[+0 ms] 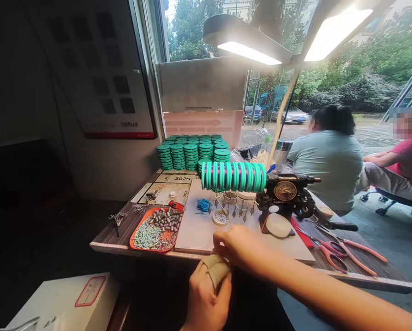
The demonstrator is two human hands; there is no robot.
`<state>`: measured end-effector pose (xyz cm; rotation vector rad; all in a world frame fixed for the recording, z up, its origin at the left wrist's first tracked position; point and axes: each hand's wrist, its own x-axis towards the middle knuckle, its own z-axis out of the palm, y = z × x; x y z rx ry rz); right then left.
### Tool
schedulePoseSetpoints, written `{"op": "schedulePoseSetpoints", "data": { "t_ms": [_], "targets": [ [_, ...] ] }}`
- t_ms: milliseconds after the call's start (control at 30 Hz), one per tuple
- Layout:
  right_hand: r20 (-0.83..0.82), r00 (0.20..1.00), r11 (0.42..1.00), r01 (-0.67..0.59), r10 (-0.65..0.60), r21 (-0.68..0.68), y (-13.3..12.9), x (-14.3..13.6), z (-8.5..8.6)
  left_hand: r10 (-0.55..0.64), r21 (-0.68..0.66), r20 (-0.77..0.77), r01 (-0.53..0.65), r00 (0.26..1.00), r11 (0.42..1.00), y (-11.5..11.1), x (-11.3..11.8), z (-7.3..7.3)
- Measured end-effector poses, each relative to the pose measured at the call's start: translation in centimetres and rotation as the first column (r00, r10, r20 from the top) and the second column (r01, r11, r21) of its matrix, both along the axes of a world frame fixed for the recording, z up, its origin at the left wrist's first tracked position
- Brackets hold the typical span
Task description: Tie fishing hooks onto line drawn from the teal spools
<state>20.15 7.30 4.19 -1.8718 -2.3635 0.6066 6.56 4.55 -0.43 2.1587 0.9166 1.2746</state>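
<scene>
My left hand is low at the table's front edge, its thumb wrapped in a beige fabric sleeve. My right hand reaches across and pinches that sleeve at the thumb tip. Beyond them, a row of green spools sits on the shaft of a black hand-crank winder. A white board lies on the table under several small hooks.
Stacked green spools stand at the back. A red tray of grey and coloured small parts lies left. Red-handled pliers lie right. A white box sits lower left. Two people sit beyond the table under lamps.
</scene>
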Motion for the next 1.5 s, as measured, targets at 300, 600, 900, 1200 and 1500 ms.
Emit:
{"op": "schedulePoseSetpoints", "data": {
  "t_ms": [300, 600, 900, 1200, 1500],
  "targets": [
    [-0.594, 0.609, 0.841, 0.475, -0.526, -0.258, -9.5, 1.3, -7.8, 0.126, -0.864, 0.478, 0.44, 0.869, 0.245, -1.2, 1.6, -1.5],
    [-0.673, 0.294, 0.718, 0.076, -0.679, -0.691, -8.9, -2.6, -8.7, 0.017, -0.846, 0.498, 0.481, 0.867, 0.232, -1.5, 1.9, -0.7],
    [-0.642, 0.468, 0.778, 0.186, -0.608, -0.601, -9.2, 0.9, -9.6, 0.057, -0.909, 0.403, 0.391, 0.914, 0.146, -1.1, 1.8, 0.3],
    [-0.521, 0.818, 0.891, 0.023, 0.245, 0.454, -9.9, 2.0, -11.8, 0.005, -0.895, 0.252, 0.232, 0.968, 0.381, -1.0, 1.8, 0.5],
    [0.008, 0.829, 0.802, -0.544, 0.559, 0.245, -3.8, 1.1, 0.6, 0.173, -0.543, 0.126, -0.078, 0.977, 0.836, -2.1, 1.6, -1.2]
  ]
}}
